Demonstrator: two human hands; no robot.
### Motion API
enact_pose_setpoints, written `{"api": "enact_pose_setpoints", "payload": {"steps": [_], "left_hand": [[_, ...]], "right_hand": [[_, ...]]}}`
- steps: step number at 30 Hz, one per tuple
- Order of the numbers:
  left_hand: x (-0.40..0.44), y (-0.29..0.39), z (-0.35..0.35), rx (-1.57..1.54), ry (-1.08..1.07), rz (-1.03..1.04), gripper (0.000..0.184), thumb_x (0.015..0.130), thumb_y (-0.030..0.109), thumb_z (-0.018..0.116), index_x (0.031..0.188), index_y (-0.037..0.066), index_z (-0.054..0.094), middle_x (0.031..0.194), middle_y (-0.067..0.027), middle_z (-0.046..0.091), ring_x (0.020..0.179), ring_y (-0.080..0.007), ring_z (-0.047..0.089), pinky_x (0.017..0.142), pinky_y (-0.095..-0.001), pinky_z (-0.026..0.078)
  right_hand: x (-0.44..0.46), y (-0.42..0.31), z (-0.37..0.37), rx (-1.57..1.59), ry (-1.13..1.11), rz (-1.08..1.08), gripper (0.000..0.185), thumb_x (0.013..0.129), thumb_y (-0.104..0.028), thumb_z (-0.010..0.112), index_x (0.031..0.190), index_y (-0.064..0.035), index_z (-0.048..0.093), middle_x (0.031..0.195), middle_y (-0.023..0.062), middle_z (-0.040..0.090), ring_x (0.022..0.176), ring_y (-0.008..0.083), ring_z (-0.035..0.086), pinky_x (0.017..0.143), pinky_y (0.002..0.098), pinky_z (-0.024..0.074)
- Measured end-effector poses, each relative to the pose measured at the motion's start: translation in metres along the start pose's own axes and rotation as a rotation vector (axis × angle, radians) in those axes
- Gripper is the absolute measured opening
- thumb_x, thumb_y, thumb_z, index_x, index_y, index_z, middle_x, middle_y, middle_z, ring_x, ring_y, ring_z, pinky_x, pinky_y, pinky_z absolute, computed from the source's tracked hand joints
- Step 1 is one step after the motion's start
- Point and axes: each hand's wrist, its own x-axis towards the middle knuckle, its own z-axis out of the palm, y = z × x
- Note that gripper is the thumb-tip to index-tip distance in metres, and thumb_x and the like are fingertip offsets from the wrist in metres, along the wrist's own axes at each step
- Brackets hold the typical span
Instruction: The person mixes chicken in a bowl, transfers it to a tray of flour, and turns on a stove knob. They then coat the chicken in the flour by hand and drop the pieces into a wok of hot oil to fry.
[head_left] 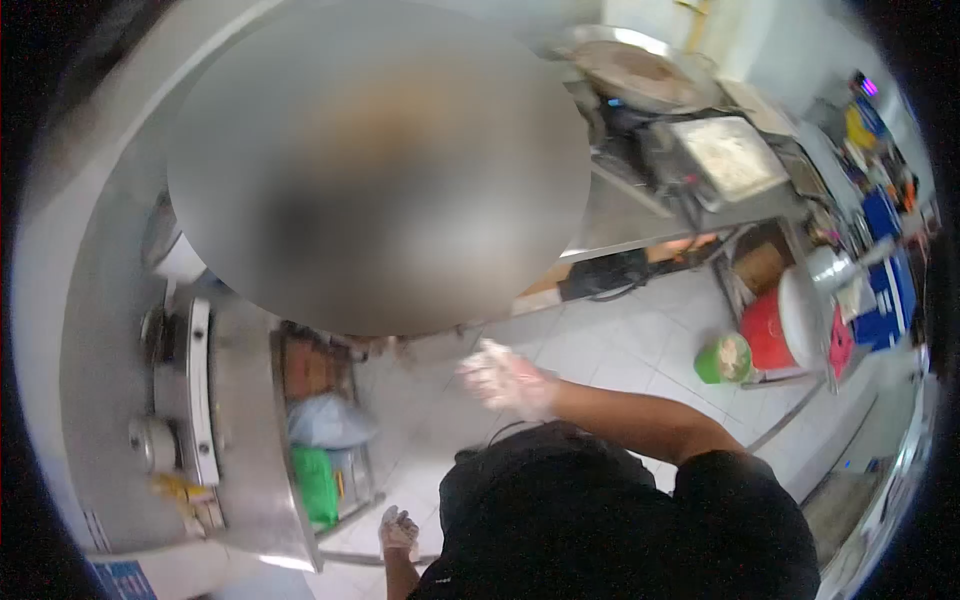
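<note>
The left hand (pixel 398 530), gloved, is just beside the near end of the steel counter (pixel 245 430); the right hand (pixel 507 383), also gloved, is farther out from it. Fingers on the 2 hands look bent, but blur hides how far, and I cannot tell whether either holds anything. Under the counter sit 1 green item (pixel 316 483) and, beyond, 1 clear plastic bag (pixel 333 420). Well apart from the counter are 1 green tub (pixel 707 367) and 1 red bucket (pixel 765 335).

Smooth metal counter (pixel 245 410), matt cloth shirt (pixel 560 520), probably crinkled plastic glove (pixel 508 382)
</note>
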Motion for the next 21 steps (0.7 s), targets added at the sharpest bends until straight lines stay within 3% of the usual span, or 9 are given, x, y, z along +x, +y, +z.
{"api": "enact_pose_setpoints", "payload": {"steps": [4,7,8,10,11,12,14,15,21], "left_hand": [[0.022,-0.016,0.171,0.158,-0.096,0.022,0.029,0.085,0.038,0.059,0.085,0.009,0.057,0.072,-0.0033,0.057,0.055,-0.0125,0.053,0.046,-0.0251,0.046],[0.054,-0.080,0.315,0.213,-0.115,-0.111,0.030,0.085,0.038,0.059,0.099,0.011,0.061,0.079,-0.0038,0.059,0.059,-0.0158,0.056,0.048,-0.0263,0.047],[0.069,-0.114,0.370,0.494,-0.262,0.134,0.031,0.086,0.039,0.057,0.105,0.015,0.060,0.078,-0.0025,0.057,0.059,-0.0167,0.055,0.049,-0.0267,0.047],[0.076,-0.174,0.458,0.565,-0.520,0.108,0.035,0.087,0.041,0.054,0.114,0.019,0.057,0.080,-0.0012,0.057,0.062,-0.0175,0.055,0.052,-0.0275,0.048],[0.055,-0.198,0.527,0.353,-0.617,-0.157,0.038,0.088,0.042,0.052,0.118,0.020,0.055,0.082,-0.0012,0.059,0.064,-0.0174,0.056,0.054,-0.0278,0.049],[0.043,-0.228,0.583,0.822,-0.764,0.244,0.040,0.088,0.044,0.050,0.120,0.019,0.055,0.085,-0.0013,0.060,0.066,-0.0172,0.057,0.056,-0.0279,0.049],[-0.003,-0.282,0.687,0.879,-0.870,0.253,0.044,0.088,0.048,0.048,0.121,0.018,0.054,0.090,-0.0018,0.063,0.070,-0.0171,0.059,0.059,-0.0290,0.049],[-0.038,-0.302,0.739,0.478,-0.809,-0.152,0.045,0.088,0.049,0.047,0.121,0.019,0.054,0.093,-0.0021,0.064,0.072,-0.0170,0.060,0.059,-0.0299,0.050],[-0.078,-0.383,0.955,0.462,-0.976,-0.182,0.027,0.090,0.030,0.053,0.113,0.014,0.056,0.099,-0.0033,0.059,0.082,-0.0163,0.058,0.070,-0.0336,0.050]], "right_hand": [[-0.175,-0.031,-0.135,0.365,0.372,-0.383,0.055,0.091,-0.059,0.039,0.105,-0.0066,0.051,0.076,-0.0014,0.052,0.062,0.0104,0.050,0.049,0.0246,0.0416],[-0.282,-0.041,-0.256,0.575,0.320,-0.733,0.053,0.090,-0.058,0.043,0.103,-0.0077,0.052,0.078,0.0012,0.057,0.060,0.0126,0.054,0.049,0.0260,0.0447],[-0.314,-0.052,-0.283,0.643,0.355,-0.824,0.053,0.089,-0.058,0.043,0.103,-0.0084,0.052,0.078,0.0019,0.059,0.060,0.0135,0.056,0.049,0.0265,0.0454],[-0.370,-0.064,-0.321,0.716,0.393,-0.931,0.049,0.089,-0.058,0.044,0.101,-0.0120,0.056,0.078,0.0024,0.064,0.061,0.0153,0.060,0.049,0.0286,0.0466],[-0.399,-0.079,-0.332,0.726,0.412,-0.986,0.049,0.089,-0.058,0.044,0.102,-0.0126,0.056,0.078,0.0016,0.063,0.061,0.0153,0.059,0.049,0.0294,0.0463],[-0.427,-0.096,-0.343,0.735,0.429,-1.038,0.049,0.089,-0.059,0.044,0.103,-0.0132,0.056,0.077,0.0008,0.062,0.061,0.0153,0.058,0.048,0.0301,0.0459],[-0.467,-0.128,-0.377,0.757,0.459,-1.130,0.049,0.088,-0.059,0.044,0.105,-0.0143,0.056,0.077,0.0003,0.060,0.061,0.0151,0.053,0.049,0.0306,0.0421],[-0.482,-0.147,-0.393,0.743,0.449,-1.173,0.049,0.088,-0.058,0.045,0.106,-0.0140,0.056,0.080,0.0004,0.060,0.061,0.0148,0.052,0.049,0.0302,0.0414],[-0.518,-0.288,-0.469,0.648,0.497,-1.296,0.048,0.088,-0.054,0.047,0.112,-0.0131,0.051,0.099,0.0032,0.054,0.066,0.0137,0.049,0.053,0.0290,0.0412]]}}
